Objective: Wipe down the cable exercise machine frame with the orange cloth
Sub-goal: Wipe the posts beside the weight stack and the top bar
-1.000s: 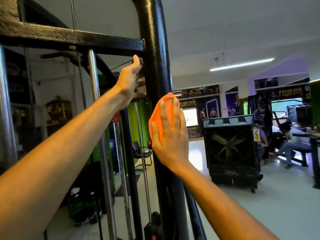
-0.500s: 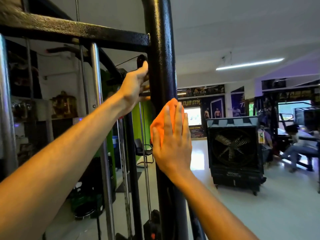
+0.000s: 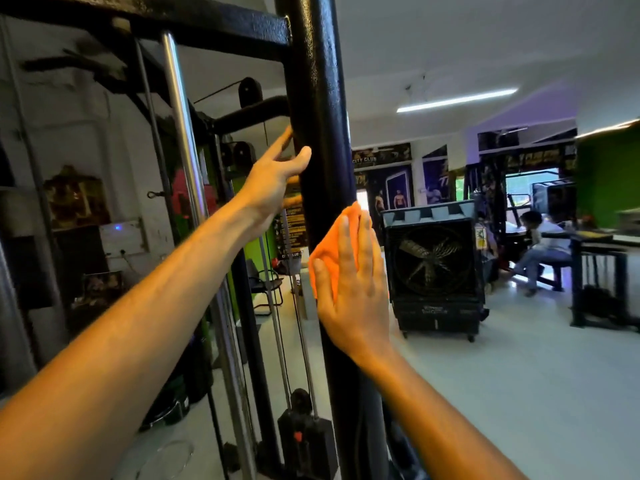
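1. So, the right hand is laid flat on the orange cloth, fingers straight and close together, pressing the cloth against the black upright post of the cable machine frame. Nothing is curled around anything; it's a flat-palm press.
2. The cloth sits on the front right side of the post, around mid-height in view. Most of it is under the palm, with an orange edge poking out above the fingertips and to the left by the thumb.
3. The left hand is higher up on the left side of the same post. Its thumb lies against the front of the post, and the other fingers reach loosely around the far side, partly hidden. It's a relaxed, open brace, not a tight grip as far as I can see.
4. A black crossbar joins the post near the top left, and a chrome guide rod runs down just left of the arms.
5. Behind the post there's a big black air cooler on the floor, and farther right a person sitting.
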`<state>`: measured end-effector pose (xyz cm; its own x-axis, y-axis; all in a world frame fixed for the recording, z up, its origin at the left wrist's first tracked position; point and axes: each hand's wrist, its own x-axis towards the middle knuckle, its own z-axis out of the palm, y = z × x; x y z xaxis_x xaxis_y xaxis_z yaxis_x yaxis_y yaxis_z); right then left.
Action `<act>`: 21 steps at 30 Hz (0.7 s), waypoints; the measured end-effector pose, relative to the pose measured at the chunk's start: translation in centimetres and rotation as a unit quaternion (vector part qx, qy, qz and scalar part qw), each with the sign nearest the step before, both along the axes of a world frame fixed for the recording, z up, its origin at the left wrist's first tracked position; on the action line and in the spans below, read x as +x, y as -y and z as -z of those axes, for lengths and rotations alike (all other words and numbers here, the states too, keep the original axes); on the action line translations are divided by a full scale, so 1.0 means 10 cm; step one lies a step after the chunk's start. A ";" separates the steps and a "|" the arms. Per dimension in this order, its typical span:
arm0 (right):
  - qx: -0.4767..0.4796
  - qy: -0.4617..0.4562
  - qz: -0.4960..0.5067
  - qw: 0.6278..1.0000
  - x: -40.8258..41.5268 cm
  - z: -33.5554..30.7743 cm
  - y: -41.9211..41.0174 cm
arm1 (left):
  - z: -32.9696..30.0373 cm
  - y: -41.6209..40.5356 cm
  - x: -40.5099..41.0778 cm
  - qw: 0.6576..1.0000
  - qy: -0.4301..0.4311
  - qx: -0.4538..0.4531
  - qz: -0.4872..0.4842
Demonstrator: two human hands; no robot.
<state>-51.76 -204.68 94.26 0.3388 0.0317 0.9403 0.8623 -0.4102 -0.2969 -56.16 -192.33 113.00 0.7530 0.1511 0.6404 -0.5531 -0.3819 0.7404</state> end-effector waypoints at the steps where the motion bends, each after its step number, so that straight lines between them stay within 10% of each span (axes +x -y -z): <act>1: 0.000 -0.011 0.000 1.000 -0.03 0.17 0.00 | 0.04 -0.01 0.00 1.000 0.002 -0.005 0.006; 10: 0.010 0.003 0.045 0.999 0.03 -0.65 -0.08 | 0.33 0.02 0.00 0.999 0.012 -0.039 0.006; 17: -0.003 -0.022 0.040 0.999 -0.12 0.57 -0.04 | 0.70 0.05 0.07 0.997 0.006 -0.073 -0.003; 21: 0.007 -0.030 0.039 0.999 -0.07 0.22 -0.06 | 0.74 0.05 0.02 0.996 -0.004 -0.085 -0.001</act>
<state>-52.49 -204.07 92.02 0.3956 -0.0104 0.9184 0.8088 -0.4699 -0.3537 -55.94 -192.79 105.58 0.7576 0.2584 0.5993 -0.5464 -0.2512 0.7990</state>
